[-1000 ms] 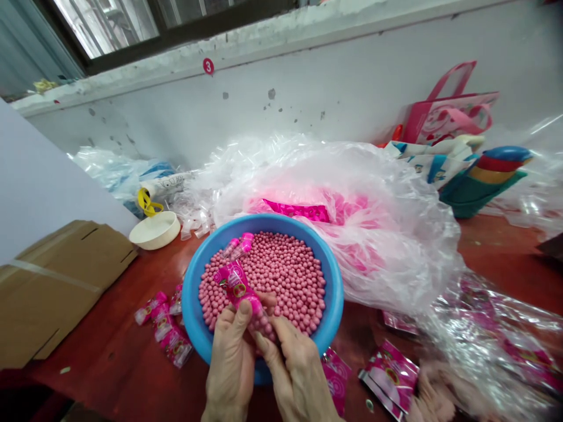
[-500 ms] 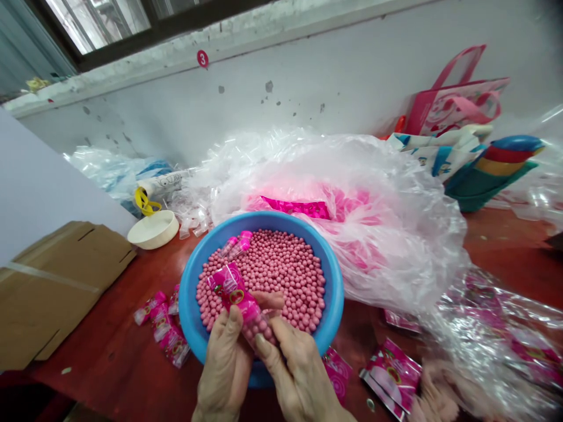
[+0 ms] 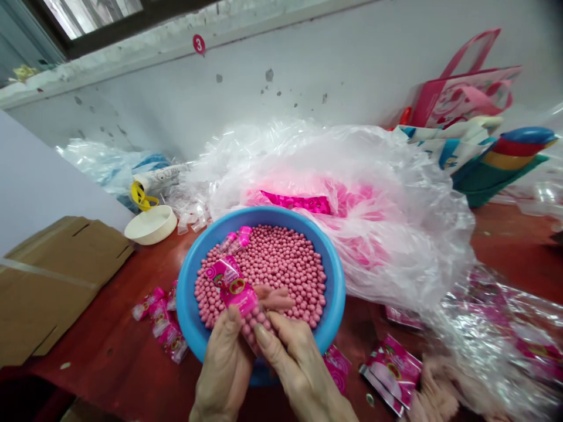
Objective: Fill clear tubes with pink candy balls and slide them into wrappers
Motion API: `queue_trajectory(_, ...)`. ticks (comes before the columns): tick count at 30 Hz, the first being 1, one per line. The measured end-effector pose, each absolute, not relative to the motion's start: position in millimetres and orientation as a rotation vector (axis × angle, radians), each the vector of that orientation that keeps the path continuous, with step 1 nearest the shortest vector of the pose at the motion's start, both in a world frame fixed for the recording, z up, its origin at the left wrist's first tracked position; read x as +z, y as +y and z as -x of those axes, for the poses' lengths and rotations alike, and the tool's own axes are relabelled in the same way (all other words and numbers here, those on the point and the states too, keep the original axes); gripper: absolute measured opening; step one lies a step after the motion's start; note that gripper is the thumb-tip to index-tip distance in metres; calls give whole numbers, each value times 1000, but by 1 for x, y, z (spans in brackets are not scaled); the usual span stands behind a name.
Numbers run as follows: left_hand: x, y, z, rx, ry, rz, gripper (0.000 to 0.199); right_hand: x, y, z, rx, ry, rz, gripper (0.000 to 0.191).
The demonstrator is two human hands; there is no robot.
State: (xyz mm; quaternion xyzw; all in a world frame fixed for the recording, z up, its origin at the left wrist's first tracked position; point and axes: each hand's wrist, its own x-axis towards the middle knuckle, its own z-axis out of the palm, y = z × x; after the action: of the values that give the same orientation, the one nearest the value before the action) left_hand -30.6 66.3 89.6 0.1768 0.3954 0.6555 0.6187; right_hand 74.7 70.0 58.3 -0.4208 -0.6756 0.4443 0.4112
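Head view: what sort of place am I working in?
Probably a small packing workshop: a blue plastic basin of pink balls, pink printed packets on the red table, and a big translucent plastic bag with pink contents.

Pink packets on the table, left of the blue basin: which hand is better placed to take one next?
Probably the left hand: it is nearer to those pink packets than the right hand. Both hands hold the ball-filled packet over the blue basin, so the left would first release it.
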Motion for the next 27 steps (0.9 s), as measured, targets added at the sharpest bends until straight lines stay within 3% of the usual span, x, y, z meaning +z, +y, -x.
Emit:
queue_trajectory(7, 92, 73, 24, 1546, 1234, -497, 16, 38, 61, -60, 947, -1668, 1161, 41)
queue_trajectory(15, 93, 69, 27, 1417, 1052, -569, 20, 55, 66, -72, 1050, -1681, 1145, 43)
queue_trajectory(20, 86, 69, 26, 1576, 960, -410, 37, 68, 72, -70, 922, -1757, 1082, 39)
queue_trajectory(27, 92, 74, 21, 1547, 1151, -436, 29, 70, 74, -61, 850, -1741, 1030, 40)
